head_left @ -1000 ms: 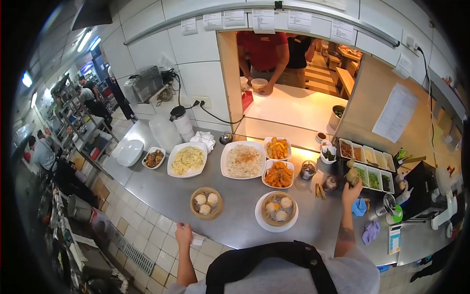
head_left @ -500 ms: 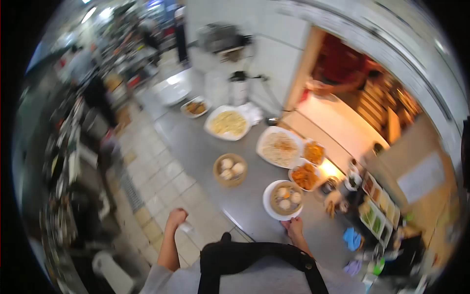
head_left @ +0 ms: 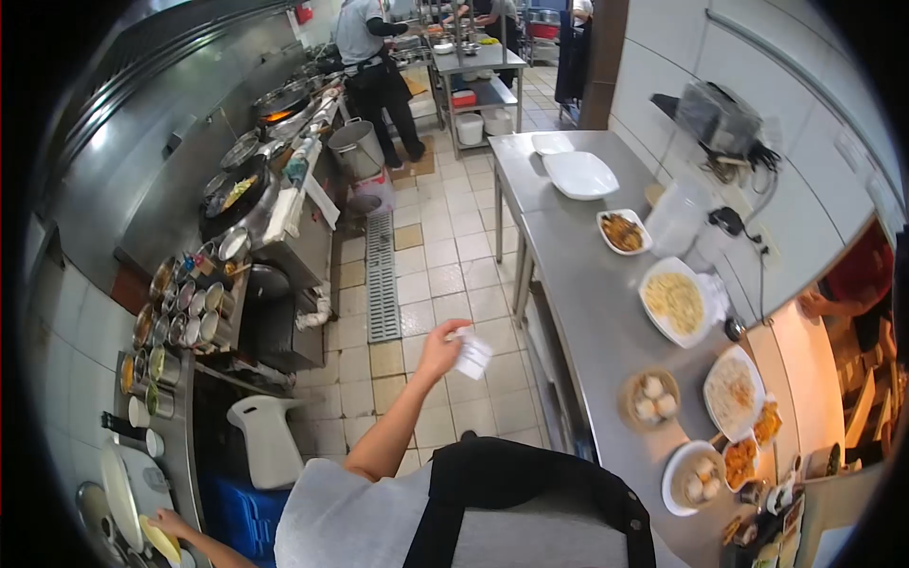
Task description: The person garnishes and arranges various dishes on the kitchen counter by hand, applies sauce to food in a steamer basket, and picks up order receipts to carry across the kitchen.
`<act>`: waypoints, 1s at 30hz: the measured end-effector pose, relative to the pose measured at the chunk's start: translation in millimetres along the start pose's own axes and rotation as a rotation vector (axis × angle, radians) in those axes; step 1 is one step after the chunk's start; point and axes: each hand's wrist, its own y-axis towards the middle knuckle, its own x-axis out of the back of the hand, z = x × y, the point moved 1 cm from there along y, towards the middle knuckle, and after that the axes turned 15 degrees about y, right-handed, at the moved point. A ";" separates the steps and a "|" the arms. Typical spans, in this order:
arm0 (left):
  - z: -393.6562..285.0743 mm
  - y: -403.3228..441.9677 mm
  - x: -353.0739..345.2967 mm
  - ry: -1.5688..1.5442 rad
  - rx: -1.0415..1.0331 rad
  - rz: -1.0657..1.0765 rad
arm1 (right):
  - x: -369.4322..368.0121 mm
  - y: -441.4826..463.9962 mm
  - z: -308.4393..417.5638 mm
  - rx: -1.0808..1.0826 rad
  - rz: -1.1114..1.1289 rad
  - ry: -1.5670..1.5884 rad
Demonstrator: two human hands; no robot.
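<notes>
My left hand (head_left: 438, 350) is held out over the tiled floor, closed on a small white paper slip (head_left: 472, 356) with faint marks. My right hand is out of view. To the right, on the steel table (head_left: 568, 275), a round bamboo steamer (head_left: 627, 417) holds several pale buns. Nearer to me stands a white plate (head_left: 670, 494) bearing another steamer with several pale dumplings or buns. Beside them are a dish of pale shredded food (head_left: 731, 396) and two small dishes of orange food (head_left: 740, 464). Farther along lies a dish of yellow shredded food (head_left: 674, 298).
At lower left, another person's hand (head_left: 170, 523) holds something yellow. A white plastic chair (head_left: 265, 440) stands beside the counter of metal pots (head_left: 194, 303). A wok (head_left: 237, 199) sits on the stove. A co-worker (head_left: 365, 71) stands farther down the tiled aisle.
My view has swung left toward the aisle. My right hand, earlier at the plate with the steamer, has left the view. My left hand now reaches farther forward with the paper slip.
</notes>
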 end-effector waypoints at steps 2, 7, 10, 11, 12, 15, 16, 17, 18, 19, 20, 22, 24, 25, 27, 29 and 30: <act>-29.9 43.4 1.6 -0.022 -0.149 0.102 | -84.7 7.3 -0.9 0.127 0.230 -0.246; -99.5 125.1 1.3 -0.074 -0.623 0.248 | -312.0 60.7 27.7 -0.131 0.432 0.195; -99.9 184.2 15.4 -0.061 -0.630 0.186 | -435.5 92.1 77.8 -0.170 0.531 0.430; -87.4 211.8 18.7 -0.050 -0.628 0.155 | -475.1 102.5 95.9 -0.142 0.558 0.486; -71.9 238.8 22.6 -0.039 -0.620 0.123 | -511.7 126.4 101.2 -0.094 0.626 0.395; -23.3 314.3 47.4 0.029 -0.499 0.023 | -611.6 213.2 83.9 0.009 0.825 0.085; -8.4 342.3 60.5 0.060 -0.451 -0.013 | -655.2 222.0 95.7 0.065 0.858 -0.051; 6.9 365.9 75.3 0.060 -0.368 -0.035 | -693.0 230.8 107.3 0.117 0.933 -0.224; 20.0 391.7 93.1 0.065 -0.293 -0.058 | -734.0 243.0 117.2 0.177 1.004 -0.391; 31.1 414.3 108.1 0.006 -0.168 -0.037 | -774.7 256.7 123.2 0.249 1.126 -0.473; 41.7 436.7 121.5 -0.056 -0.040 -0.015 | -813.4 271.2 126.7 0.321 1.246 -0.560; 62.8 483.0 143.8 -0.020 -0.014 -0.087 | -886.5 300.9 126.9 0.426 1.464 -0.661; 97.9 560.2 153.4 -0.065 0.074 -0.190 | -983.1 347.5 124.4 0.469 1.611 -0.647; 116.8 586.5 154.9 -0.122 0.133 -0.259 | -1022.3 362.1 123.9 0.490 1.655 -0.617; 138.9 647.1 158.2 -0.192 0.219 -0.340 | -1082.5 395.1 129.7 0.420 1.619 -0.567; 149.8 722.0 165.6 -0.128 0.243 -0.236 | -1127.0 445.6 135.3 0.393 1.385 -0.512; 150.1 764.3 174.3 -0.093 0.248 -0.186 | -1149.2 474.5 141.1 0.384 1.269 -0.479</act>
